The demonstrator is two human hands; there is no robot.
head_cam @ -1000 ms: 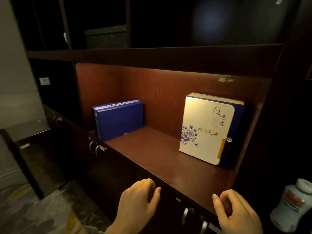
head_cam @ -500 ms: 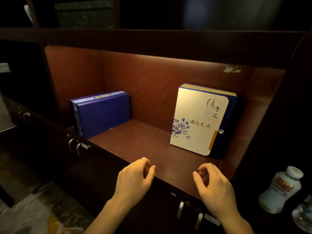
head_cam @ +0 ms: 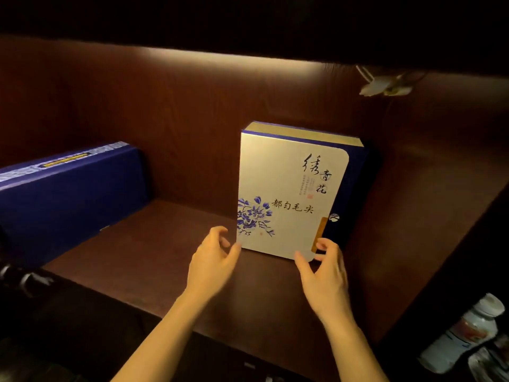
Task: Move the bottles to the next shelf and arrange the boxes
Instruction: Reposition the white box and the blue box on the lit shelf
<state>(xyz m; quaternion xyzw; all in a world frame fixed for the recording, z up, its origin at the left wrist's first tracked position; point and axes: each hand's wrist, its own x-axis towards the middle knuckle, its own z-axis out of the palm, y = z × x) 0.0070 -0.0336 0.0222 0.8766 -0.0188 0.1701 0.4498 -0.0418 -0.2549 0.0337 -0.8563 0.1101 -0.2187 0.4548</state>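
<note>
A cream box (head_cam: 286,194) with blue flowers and black script stands upright at the right of the lit wooden shelf (head_cam: 154,260), leaning on the back wall. My left hand (head_cam: 213,260) is at its lower left corner, fingers spread, thumb near the edge. My right hand (head_cam: 325,274) is at its lower right corner, fingers curled beside the box edge. Neither hand clearly grips it. A dark blue box (head_cam: 68,199) stands at the shelf's left. A white bottle (head_cam: 462,334) with a white cap lies in the dark compartment at the lower right.
A dark shelf board overhangs the compartment at the top. A small pale fitting (head_cam: 385,84) hangs under it at the right. Metal cabinet handles (head_cam: 24,279) show at the lower left. A second, clear bottle (head_cam: 493,359) is partly seen beside the white one.
Both hands have risen from the shelf's front edge and reached in to the cream box's lower corners. The camera has moved closer to the shelf.
</note>
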